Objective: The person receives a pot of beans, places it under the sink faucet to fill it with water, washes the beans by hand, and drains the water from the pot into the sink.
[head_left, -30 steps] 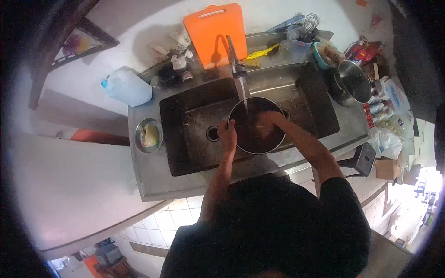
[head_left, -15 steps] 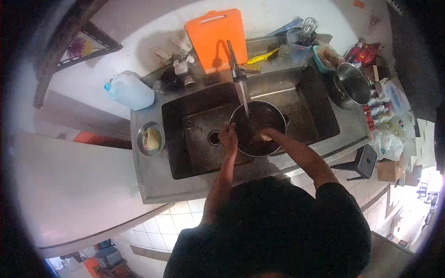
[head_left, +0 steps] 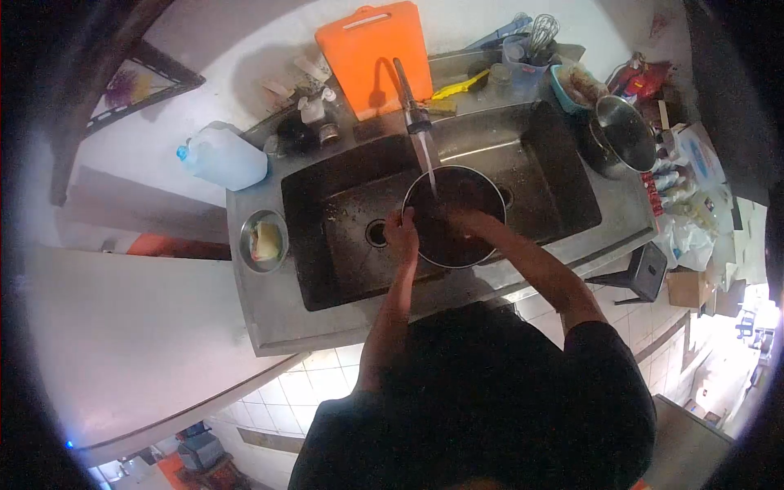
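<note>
A round pot (head_left: 480, 189) with a thin pale rim and dark inside is held over the double sink (head_left: 339, 273). My left hand (head_left: 402, 235) grips its left rim, fingers closed on the edge. My right hand (head_left: 467, 222) reaches down inside the pot from the right. Its fingers are dark and blurred, so I cannot tell whether they hold anything. From the faucet (head_left: 416, 122) a stream of water (head_left: 427, 157) runs into the pot.
Left of the sink are a metal bowl (head_left: 264, 242) with a sponge and a whitish jug (head_left: 224, 159). Behind stands an orange cutting board (head_left: 371, 61). To the right are a steel pot (head_left: 625, 135), a teal basket (head_left: 563, 90) and a whisk (head_left: 543, 34) in a container.
My right hand has shifted slightly up and toward the middle inside the pot. The left hand keeps its grip on the rim, and the whole view has shifted slightly.
</note>
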`<state>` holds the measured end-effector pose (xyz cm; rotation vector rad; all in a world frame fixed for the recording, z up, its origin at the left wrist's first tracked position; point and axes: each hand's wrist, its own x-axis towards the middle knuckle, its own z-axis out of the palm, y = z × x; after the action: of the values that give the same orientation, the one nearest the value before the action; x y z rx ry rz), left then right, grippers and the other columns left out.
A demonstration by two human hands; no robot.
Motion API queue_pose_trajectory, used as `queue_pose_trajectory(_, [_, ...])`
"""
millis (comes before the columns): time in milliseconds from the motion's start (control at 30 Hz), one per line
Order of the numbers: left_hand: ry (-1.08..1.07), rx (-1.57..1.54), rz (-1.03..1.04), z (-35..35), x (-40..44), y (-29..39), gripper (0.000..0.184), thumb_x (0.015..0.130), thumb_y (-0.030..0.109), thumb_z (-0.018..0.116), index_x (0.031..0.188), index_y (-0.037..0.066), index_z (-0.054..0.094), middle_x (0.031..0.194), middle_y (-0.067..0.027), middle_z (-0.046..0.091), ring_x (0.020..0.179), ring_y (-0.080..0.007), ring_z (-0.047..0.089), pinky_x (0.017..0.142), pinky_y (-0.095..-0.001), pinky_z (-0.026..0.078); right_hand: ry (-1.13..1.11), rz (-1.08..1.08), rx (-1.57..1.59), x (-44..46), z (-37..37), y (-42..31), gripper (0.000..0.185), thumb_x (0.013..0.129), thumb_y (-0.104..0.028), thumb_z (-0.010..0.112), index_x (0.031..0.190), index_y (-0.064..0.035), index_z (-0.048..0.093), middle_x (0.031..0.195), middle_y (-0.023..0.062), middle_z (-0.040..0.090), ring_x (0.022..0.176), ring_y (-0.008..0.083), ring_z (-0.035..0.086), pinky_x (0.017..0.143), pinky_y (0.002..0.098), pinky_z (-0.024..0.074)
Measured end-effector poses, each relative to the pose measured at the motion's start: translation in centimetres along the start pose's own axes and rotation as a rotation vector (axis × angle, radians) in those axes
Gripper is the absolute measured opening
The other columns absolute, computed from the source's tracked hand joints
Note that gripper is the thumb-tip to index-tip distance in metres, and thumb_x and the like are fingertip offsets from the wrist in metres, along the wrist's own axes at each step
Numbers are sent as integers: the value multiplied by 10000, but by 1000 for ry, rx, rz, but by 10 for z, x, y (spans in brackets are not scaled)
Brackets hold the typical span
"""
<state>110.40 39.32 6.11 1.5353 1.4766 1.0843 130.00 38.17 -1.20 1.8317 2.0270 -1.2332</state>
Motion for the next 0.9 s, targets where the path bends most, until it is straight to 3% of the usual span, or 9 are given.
queue_pose_trajectory(67, [-5, -139, -127, 2, -1, 4, 345, 903, 291, 617, 727, 16, 505, 683, -48, 456, 655, -168, 407, 627, -347, 348, -21, -36, -157, -64, -61, -54, 390, 861, -245, 572, 1229, -119, 575, 1149, 182, 597, 1032, 326, 592, 872, 449, 501])
queue_pose_trajectory(133, [-6, -170, -61, 8, 1, -17, 344, 899, 298, 624, 731, 20, 509, 693, -50, 467, 664, -175, 415, 648, -344, 356, -36, -67, -311, -73, -70, -56, 440, 881, -306, 572, 1282, -130, 536, 1289, 166, 532, 1156, 322, 528, 923, 461, 481])
queue_pose_trajectory(200, [-9, -201, 9, 8, 3, -28, 343, 894, 304, 632, 735, 24, 514, 703, -52, 477, 673, -182, 422, 669, -340, 364, 409, -163, -183, -52, -52, -33, 535, 866, -392, 586, 1326, -135, 495, 1342, 186, 484, 1213, 357, 481, 986, 484, 435])
queue_pose_trajectory(433, [-19, -134, -142, 5, -3, -14, 323, 917, 277, 612, 745, 49, 461, 751, -26, 381, 686, -176, 352, 696, -340, 348, 640, -146, -122, -53, -14, -47, 570, 891, -469, 541, 1354, -146, 463, 1399, 203, 431, 1301, 380, 394, 1112, 470, 276])
queue_pose_trajectory(533, [-70, -136, -110, -2, 0, 1, 334, 920, 269, 610, 732, 53, 440, 746, -19, 361, 683, -176, 343, 696, -333, 344, 730, -96, -403, -76, -36, -54, 493, 900, -426, 554, 1299, -139, 528, 1378, 167, 472, 1257, 346, 463, 1070, 450, 350])
queue_pose_trajectory(633, [-74, -191, -41, -1, 2, -2, 341, 917, 281, 620, 730, 57, 444, 728, -16, 362, 675, -172, 345, 691, -333, 348, 666, -253, -91, -85, -59, -39, 406, 891, -373, 590, 1210, -124, 604, 1278, 127, 571, 1137, 295, 574, 965, 415, 455])
queue_pose_trajectory(700, [-45, -222, 49, 2, 1, -12, 344, 915, 294, 627, 734, 61, 450, 717, -14, 361, 668, -165, 341, 687, -336, 353, 684, -145, 135, -81, -67, -35, 325, 879, -319, 619, 1129, -114, 648, 1150, 107, 646, 994, 259, 647, 819, 384, 523])
queue_pose_trajectory(833, [-2, -101, 0, 1, 1, 3, 360, 914, 339, 628, 749, 58, 474, 713, -25, 385, 665, -159, 364, 681, -339, 359, 695, -58, 222, -107, -108, -44, 279, 878, -283, 615, 1092, -108, 659, 1073, 135, 665, 928, 268, 659, 758, 388, 526])
queue_pose_trajectory(900, [33, -136, -47, 2, 0, 4, 369, 912, 356, 629, 758, 53, 485, 719, -32, 399, 670, -163, 379, 684, -343, 363, 712, 191, 88, -97, -130, -32, 284, 875, -251, 609, 1119, -110, 640, 1129, 150, 638, 885, 281, 663, 742, 402, 525])
